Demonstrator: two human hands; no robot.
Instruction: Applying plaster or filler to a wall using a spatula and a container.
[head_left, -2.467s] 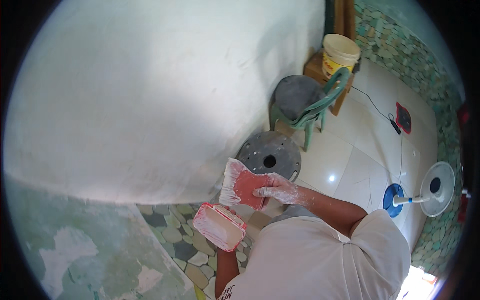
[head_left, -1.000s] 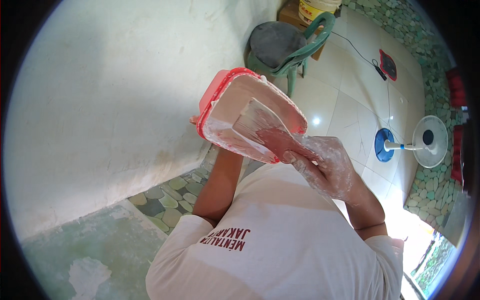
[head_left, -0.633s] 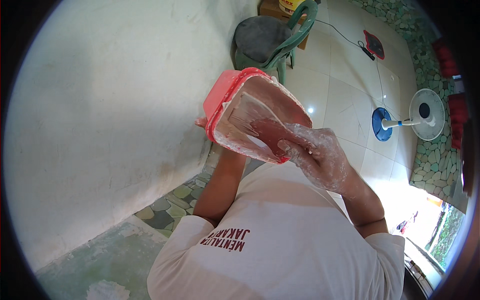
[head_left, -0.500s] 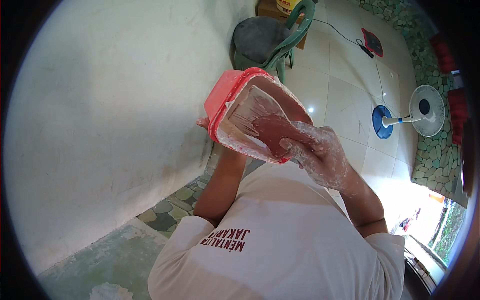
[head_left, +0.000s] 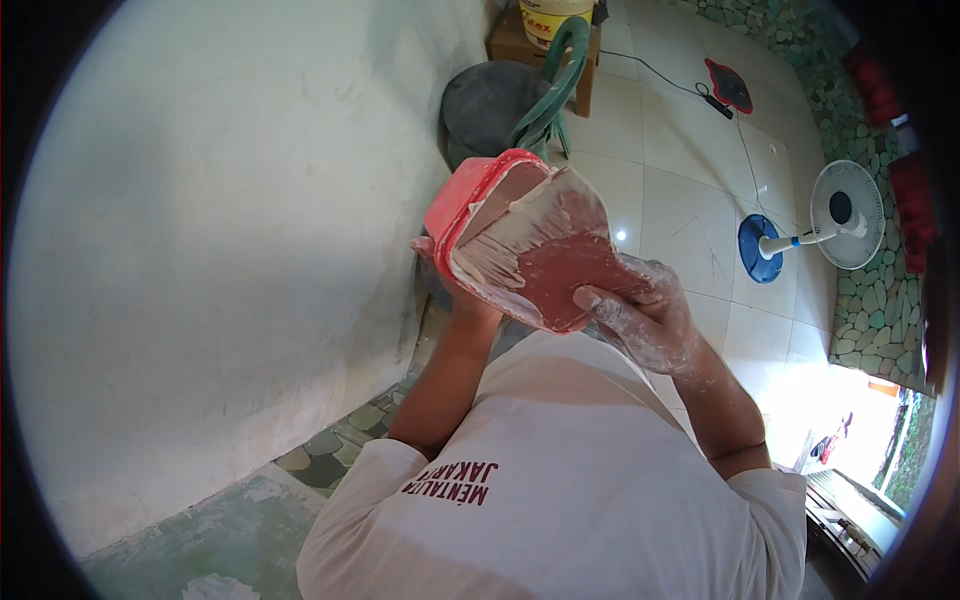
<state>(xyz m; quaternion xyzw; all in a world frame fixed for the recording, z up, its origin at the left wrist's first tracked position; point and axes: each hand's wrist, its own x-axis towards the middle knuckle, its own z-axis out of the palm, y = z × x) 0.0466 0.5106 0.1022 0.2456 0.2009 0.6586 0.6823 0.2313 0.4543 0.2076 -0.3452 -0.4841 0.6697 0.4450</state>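
My left hand point(head_left: 424, 250) grips a red plastic container point(head_left: 450, 205) from beneath, its fingertips showing at the left side and the rest hidden. The container is tilted, with pale paste smeared on its rim and inside. My right hand point(head_left: 652, 318), dusted white, is closed on a flat red-brown spreader point(head_left: 565, 260), thumb on top. The spreader's wide blade carries pale paste and lies over the container's opening at its rim, covering much of the inside.
A white wall point(head_left: 220, 220) fills the left. Beyond the container stand a green chair point(head_left: 553, 85) with dark seat and a yellow bucket point(head_left: 548, 25) on a wooden stand point(head_left: 510, 45). A standing fan point(head_left: 762, 260), cable point(head_left: 660, 65) and red-rimmed object point(head_left: 728, 85) lie right on tiles.
The container was low and now sits higher under the spreader. Since half a second ago the spreader has risen from inside toward the far rim, showing more of its face. The view has shifted.
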